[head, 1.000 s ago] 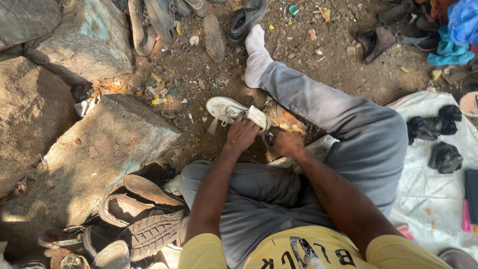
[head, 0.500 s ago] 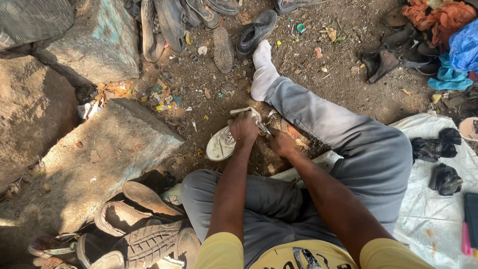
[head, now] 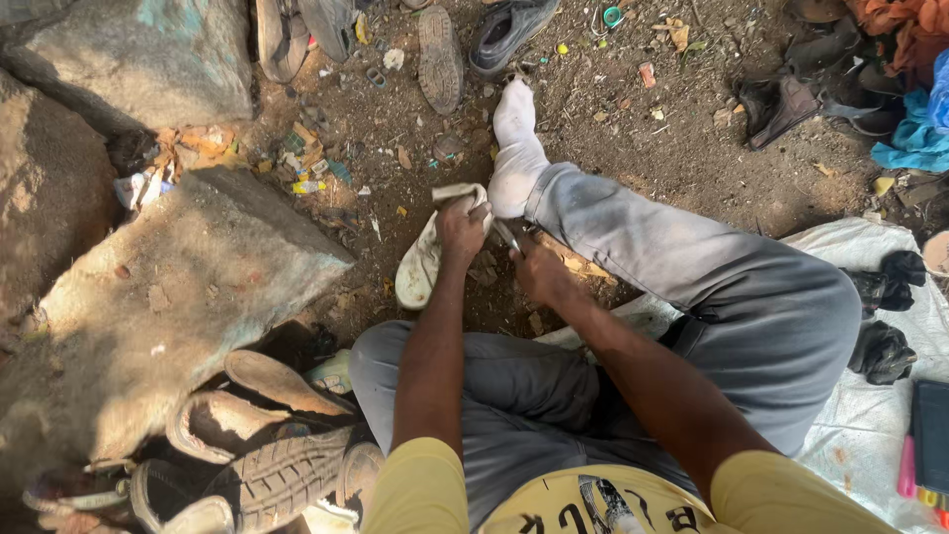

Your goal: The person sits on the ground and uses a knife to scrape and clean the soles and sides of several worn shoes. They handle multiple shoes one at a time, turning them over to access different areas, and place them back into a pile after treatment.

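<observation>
We see the white shoe lying on the dirt ground beside the white-socked foot, its long axis slanting from lower left to upper right, scuffed and grimy. Our left hand clutches its upper end; our right hand pinches a thin tool.

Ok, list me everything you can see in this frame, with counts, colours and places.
Worn white shoe: one, dirty white, centre, held by the left hand.
Thin metal tool: one, grey, in the right hand, at the shoe.
Large flat rocks: several, grey-brown, left side.
Pile of old sandals and soles: several, tan and brown, lower left.
Dark shoes: a few, top edge.
White woven sheet: one, right, under the person.
Black cloth bundles: two, on the sheet.
Coloured cloths: orange and blue, top right.
Left hand: grips the shoe.
Right hand: holds the tool.
White sock: one, outstretched foot.
</observation>
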